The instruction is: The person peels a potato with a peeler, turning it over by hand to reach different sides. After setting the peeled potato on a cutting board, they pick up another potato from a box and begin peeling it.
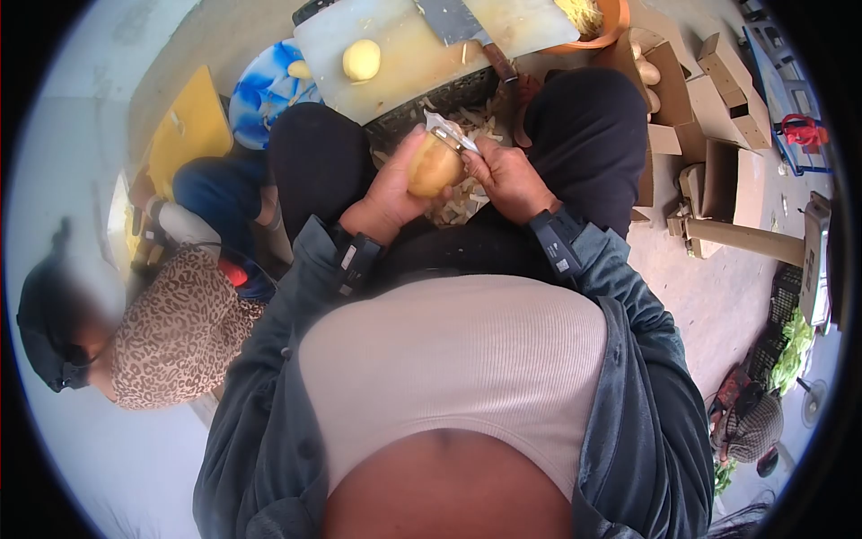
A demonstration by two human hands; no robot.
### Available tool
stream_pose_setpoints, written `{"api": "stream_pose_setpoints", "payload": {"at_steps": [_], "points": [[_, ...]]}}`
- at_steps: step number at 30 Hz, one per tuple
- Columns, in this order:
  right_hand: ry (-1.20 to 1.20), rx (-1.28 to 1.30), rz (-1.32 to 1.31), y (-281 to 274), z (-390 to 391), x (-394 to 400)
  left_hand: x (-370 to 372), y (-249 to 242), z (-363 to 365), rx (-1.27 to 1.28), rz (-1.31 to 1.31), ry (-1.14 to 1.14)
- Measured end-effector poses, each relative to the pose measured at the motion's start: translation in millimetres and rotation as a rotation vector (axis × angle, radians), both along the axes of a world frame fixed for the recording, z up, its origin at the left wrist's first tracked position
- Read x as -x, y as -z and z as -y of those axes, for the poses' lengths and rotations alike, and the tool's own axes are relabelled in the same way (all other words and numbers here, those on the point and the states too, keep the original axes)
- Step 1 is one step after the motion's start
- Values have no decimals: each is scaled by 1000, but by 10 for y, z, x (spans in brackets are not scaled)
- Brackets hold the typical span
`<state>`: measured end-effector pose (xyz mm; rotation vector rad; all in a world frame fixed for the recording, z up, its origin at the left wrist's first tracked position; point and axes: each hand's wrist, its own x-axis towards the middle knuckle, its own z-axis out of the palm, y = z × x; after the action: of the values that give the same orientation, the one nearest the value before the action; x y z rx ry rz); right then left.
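Between my knees, my left hand (395, 186) is closed around a potato (433, 167), partly peeled, with pale yellow flesh showing. My right hand (508, 178) grips a peeler (452, 136), its metal blade lying against the upper part of the potato. Peelings (460, 203) lie in a heap below both hands. Just beyond them is a cutting board (404, 67) that bears a peeled potato (361, 60) and a cleaver (452, 22) with a wooden handle.
A blue and white basin (260, 101) stands left of the board. An orange bowl (614, 20) of shredded potato is at the upper right, near a cardboard box (669, 88) with potatoes. Another person (184, 328) in a leopard-print top sits close on my left.
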<state>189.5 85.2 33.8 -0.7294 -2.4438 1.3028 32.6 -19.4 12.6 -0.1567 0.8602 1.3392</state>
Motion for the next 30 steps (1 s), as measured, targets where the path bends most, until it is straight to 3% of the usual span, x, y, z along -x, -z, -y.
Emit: {"api": "stream_pose_setpoints", "payload": {"at_steps": [3,5,14,16,17,23,30], "points": [[-46,3,-15,76,54,10,23,83,-5,-16,-2,0],[-91,-7,-38,92,93,17,80,170,-43,50,158,-77],[-148,-62,21,54,133,36,51,171,-18,45,188,-152],[-265,-159,171,98,159,46,40,205,-36,-37,166,-190],[-265,-157,170,120,178,51,40,218,-47,-123,144,-226],[-266,-136,142,176,189,65,25,97,-70,-36,204,-356],[-342,45,63,157,150,60,137,53,-26,-148,363,-308]]}}
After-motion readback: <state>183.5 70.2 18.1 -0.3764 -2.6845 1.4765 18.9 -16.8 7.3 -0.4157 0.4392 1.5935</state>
